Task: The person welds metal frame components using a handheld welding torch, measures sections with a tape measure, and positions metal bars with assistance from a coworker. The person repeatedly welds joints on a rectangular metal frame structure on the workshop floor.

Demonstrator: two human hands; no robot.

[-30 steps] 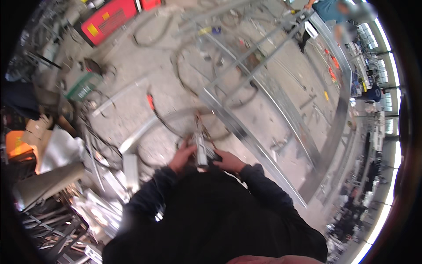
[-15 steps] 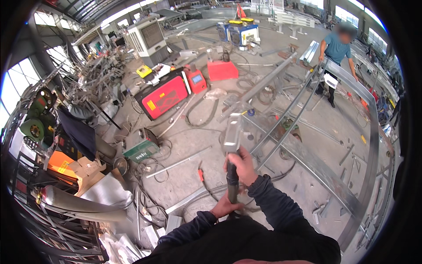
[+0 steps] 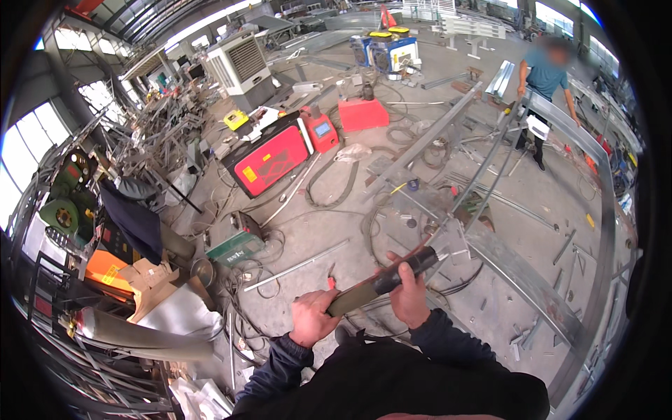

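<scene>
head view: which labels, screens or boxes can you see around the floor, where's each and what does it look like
Yellow rectangular label on the lower left of the big red welding machine's face, mid floor.
Small pale blue screen on the smaller red box-shaped machine, right beside it.
Green rectangular box with a white label strip, on the floor nearer the person, among cables.
Orange box with a yellow label, far left.

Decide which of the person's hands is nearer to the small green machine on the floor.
Left. The left hand grips the lower end of the long tool, just right of and below the green machine. The right hand holds the tool farther right, beyond the left hand.
</scene>
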